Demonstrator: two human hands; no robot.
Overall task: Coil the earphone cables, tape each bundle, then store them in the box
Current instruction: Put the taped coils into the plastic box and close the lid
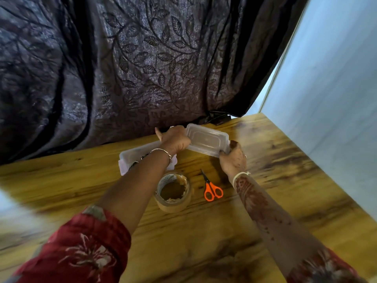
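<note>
Head view, centre frame: left hand (175, 139) gripping left end of clear plastic lid (206, 139), thumb sticking out; right hand (232, 158) pinching lid's near right corner. Lid held over wooden table (204, 242). Open clear box (130, 158) left of lid, under left forearm, dark contents partly hidden. Brown tape roll (177, 207) and orange scissors (208, 185) lower centre, near each other. Leaf-patterned curtain (142, 68) behind.

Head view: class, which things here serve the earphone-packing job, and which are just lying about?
Job: box; lid, held by left hand and right hand; tape roll; scissors.
Just there: curtain; wall; table, as worktop only.
</note>
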